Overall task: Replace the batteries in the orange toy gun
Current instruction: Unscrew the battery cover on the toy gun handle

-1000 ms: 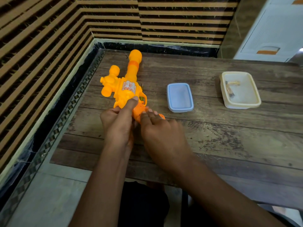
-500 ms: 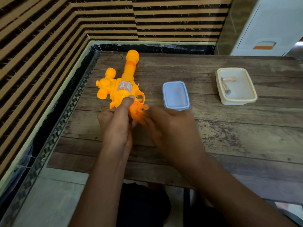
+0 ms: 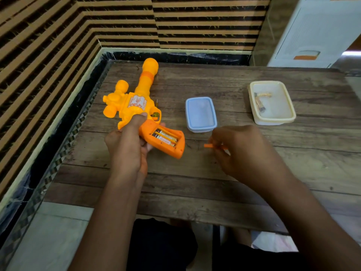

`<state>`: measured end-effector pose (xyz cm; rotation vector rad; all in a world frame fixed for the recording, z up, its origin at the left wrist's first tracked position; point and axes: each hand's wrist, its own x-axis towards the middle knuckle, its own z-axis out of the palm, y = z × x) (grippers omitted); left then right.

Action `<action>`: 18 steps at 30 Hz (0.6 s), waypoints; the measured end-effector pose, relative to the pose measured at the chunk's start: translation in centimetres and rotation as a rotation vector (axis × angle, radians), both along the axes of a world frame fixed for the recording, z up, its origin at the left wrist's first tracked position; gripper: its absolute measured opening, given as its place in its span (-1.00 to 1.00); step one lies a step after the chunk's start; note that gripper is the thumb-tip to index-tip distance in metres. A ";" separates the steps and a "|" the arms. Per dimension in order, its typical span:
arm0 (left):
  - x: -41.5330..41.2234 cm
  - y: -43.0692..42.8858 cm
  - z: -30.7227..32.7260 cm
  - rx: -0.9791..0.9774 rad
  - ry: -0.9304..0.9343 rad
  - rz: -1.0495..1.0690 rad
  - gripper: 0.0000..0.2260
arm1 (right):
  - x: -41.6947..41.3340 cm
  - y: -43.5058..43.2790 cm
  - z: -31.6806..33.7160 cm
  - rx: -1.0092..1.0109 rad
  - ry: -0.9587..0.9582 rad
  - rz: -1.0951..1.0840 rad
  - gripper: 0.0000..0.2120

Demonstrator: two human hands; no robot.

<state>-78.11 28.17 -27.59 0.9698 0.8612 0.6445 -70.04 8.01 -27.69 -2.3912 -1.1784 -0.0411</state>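
Note:
The orange toy gun (image 3: 134, 100) lies on the wooden table (image 3: 254, 173), barrel pointing away from me. My left hand (image 3: 127, 145) grips it where the body meets the handle, thumb on top. The handle's battery compartment (image 3: 166, 138) is uncovered and shows two batteries side by side. My right hand (image 3: 240, 149) is right of the handle and pinches the small orange battery cover (image 3: 210, 146) just above the table.
A blue-lidded plastic box (image 3: 200, 114) stands just beyond my right hand. Farther right is an open cream tray (image 3: 273, 119) holding a couple of batteries (image 3: 260, 102). A striped wall borders the table's left and far sides. A white cabinet (image 3: 316, 30) stands back right.
My right hand has pulled the cover off the handle and moved right with it, exposing the batteries. My left hand has kept its hold on the gun.

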 end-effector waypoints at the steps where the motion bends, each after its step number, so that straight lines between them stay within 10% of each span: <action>1: 0.0 0.0 0.0 -0.005 0.000 0.001 -0.97 | 0.0 -0.2 -0.1 -0.055 0.007 0.022 -0.80; 11: 0.3 0.1 -0.4 -0.032 0.011 -0.002 -0.96 | 0.3 -0.2 0.0 -0.308 0.159 0.205 -0.86; 18: 0.2 1.1 -0.4 -0.012 -0.001 0.074 -0.95 | 0.0 2.1 -0.3 0.051 0.105 0.170 -0.79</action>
